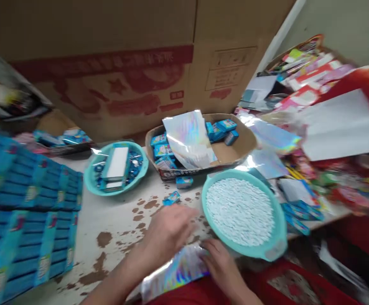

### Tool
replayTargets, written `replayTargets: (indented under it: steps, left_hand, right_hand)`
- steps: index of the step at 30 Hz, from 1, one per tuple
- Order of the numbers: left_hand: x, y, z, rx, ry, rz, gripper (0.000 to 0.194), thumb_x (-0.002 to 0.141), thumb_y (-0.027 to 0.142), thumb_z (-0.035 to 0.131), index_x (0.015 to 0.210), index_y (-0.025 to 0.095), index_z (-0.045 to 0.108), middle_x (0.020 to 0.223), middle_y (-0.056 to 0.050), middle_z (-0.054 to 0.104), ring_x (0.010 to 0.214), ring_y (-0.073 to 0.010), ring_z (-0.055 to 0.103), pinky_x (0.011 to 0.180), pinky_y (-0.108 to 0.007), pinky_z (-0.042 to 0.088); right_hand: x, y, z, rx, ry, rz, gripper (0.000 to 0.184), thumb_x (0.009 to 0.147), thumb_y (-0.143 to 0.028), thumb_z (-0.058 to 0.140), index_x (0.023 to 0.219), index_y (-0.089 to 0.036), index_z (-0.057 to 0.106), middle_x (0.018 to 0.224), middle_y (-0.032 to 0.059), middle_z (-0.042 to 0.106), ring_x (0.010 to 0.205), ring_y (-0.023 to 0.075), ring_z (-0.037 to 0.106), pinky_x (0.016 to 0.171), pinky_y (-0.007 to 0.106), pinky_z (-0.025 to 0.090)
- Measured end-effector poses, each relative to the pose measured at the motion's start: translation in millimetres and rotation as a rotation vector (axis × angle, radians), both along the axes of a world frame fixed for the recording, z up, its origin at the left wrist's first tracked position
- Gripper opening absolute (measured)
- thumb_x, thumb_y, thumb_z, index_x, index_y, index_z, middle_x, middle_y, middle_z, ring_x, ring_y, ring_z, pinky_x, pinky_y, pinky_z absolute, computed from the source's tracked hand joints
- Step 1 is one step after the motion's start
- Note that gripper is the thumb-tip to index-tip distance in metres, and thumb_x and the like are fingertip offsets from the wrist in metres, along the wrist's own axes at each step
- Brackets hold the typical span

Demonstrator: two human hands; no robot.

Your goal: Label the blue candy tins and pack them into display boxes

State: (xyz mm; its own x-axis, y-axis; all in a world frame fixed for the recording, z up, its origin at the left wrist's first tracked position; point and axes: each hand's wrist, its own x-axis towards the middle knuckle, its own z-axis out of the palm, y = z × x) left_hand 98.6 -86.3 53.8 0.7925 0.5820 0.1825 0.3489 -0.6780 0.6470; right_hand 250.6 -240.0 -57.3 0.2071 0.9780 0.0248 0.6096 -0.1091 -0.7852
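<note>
A shiny rainbow-silver foil sheet or pouch (179, 271) lies at the table's front edge, close to my body. My right hand (219, 262) has its fingers closed over the right end of it. Above the foil is my left hand (171, 224), its fingers bent but smeared by motion, so whether they hold anything is unclear. Just beyond it are a small blue packet (171, 198) and another small blue box (184, 182). To the right stands a turquoise basin (281, 231) full of small pale blue-white pieces (239, 212).
Stacked blue display boxes (28, 220) line the left side. Further back are a turquoise bowl (89, 180) with blue packets and a cardboard tray (251, 142) with blue boxes and a foil sheet (189, 137). A big carton (123, 42) stands behind; packaging (311, 80) crowds the right.
</note>
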Motion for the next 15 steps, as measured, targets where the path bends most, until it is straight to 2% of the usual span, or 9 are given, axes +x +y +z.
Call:
replayTargets:
  steps: [1,3,5,7,10,12,13,15]
  left_hand:
    - [-10,28,-8.9,0.108,0.055,0.19,0.031,0.089,0.034,0.046,0.115,0.025,0.06,0.104,-0.009,0.067,0.097,-0.0224,0.061,0.087,-0.038,0.049]
    - [-44,74,-23.5,0.272,0.201,0.572,0.037,0.087,0.033,0.046,0.12,0.017,0.057,0.114,-0.015,0.061,0.11,-0.028,0.055,0.094,-0.043,0.044]
    - [-80,108,-33.8,0.324,0.365,0.814,0.052,0.082,0.037,0.053,0.129,0.012,0.048,0.13,-0.021,0.05,0.124,-0.0348,0.042,0.1,-0.05,0.037]
    - [-105,133,-42.6,0.248,0.475,0.984,0.065,0.08,0.045,0.054,0.132,0.008,0.043,0.132,-0.025,0.045,0.125,-0.0402,0.038,0.098,-0.056,0.035]
    - [-113,165,-55.9,0.124,0.5,1.179,0.079,0.076,0.061,0.049,0.134,0.008,0.039,0.131,-0.028,0.044,0.12,-0.0445,0.04,0.093,-0.06,0.036]
    - [-110,185,-60.9,0.074,0.511,1.216,0.081,0.07,0.065,0.052,0.132,0.013,0.042,0.133,-0.027,0.041,0.121,-0.0457,0.038,0.093,-0.062,0.033]
    - [-108,194,-61.7,0.03,0.53,1.209,0.078,0.067,0.064,0.056,0.126,0.014,0.049,0.133,-0.026,0.042,0.122,-0.046,0.037,0.094,-0.062,0.032]
    - [-109,211,-61.0,-0.091,0.514,1.201,0.057,0.059,0.055,0.065,0.102,0.017,0.062,0.125,-0.024,0.048,0.12,-0.0464,0.039,0.094,-0.062,0.031]
  right_hand:
    - [4,-8,-3.2,0.079,-0.031,0.018,0.022,0.083,-0.026,0.053,0.099,-0.03,0.067,0.098,0.0056,0.07,0.091,0.0241,0.067,0.08,0.036,0.057]
    - [10,-20,-10.0,0.188,-0.082,0.04,0.022,0.083,-0.025,0.055,0.102,-0.029,0.065,0.096,0.006,0.07,0.088,0.0232,0.068,0.076,0.033,0.058]
    - [12,-25,-11.0,0.228,-0.113,0.057,0.023,0.083,-0.025,0.056,0.104,-0.029,0.064,0.096,0.0063,0.071,0.087,0.0225,0.068,0.075,0.031,0.058]
    - [11,-24,-4.8,0.211,-0.127,0.063,0.02,0.085,-0.025,0.055,0.102,-0.028,0.064,0.095,0.0065,0.071,0.087,0.0219,0.068,0.074,0.03,0.058]
    - [9,-14,6.2,0.126,-0.15,0.071,0.019,0.086,-0.026,0.053,0.1,-0.028,0.065,0.095,0.0067,0.07,0.09,0.0219,0.068,0.076,0.032,0.058]
    - [10,-6,10.1,0.094,-0.168,0.068,0.019,0.087,-0.027,0.052,0.1,-0.028,0.066,0.096,0.0071,0.07,0.091,0.0224,0.067,0.078,0.033,0.057]
    - [11,-3,11.1,0.096,-0.173,0.065,0.019,0.087,-0.028,0.051,0.099,-0.028,0.066,0.096,0.0071,0.07,0.09,0.0225,0.067,0.077,0.034,0.058]
    - [12,1,11.7,0.114,-0.173,0.068,0.019,0.088,-0.028,0.049,0.097,-0.027,0.066,0.092,0.0069,0.07,0.087,0.022,0.067,0.075,0.033,0.058]
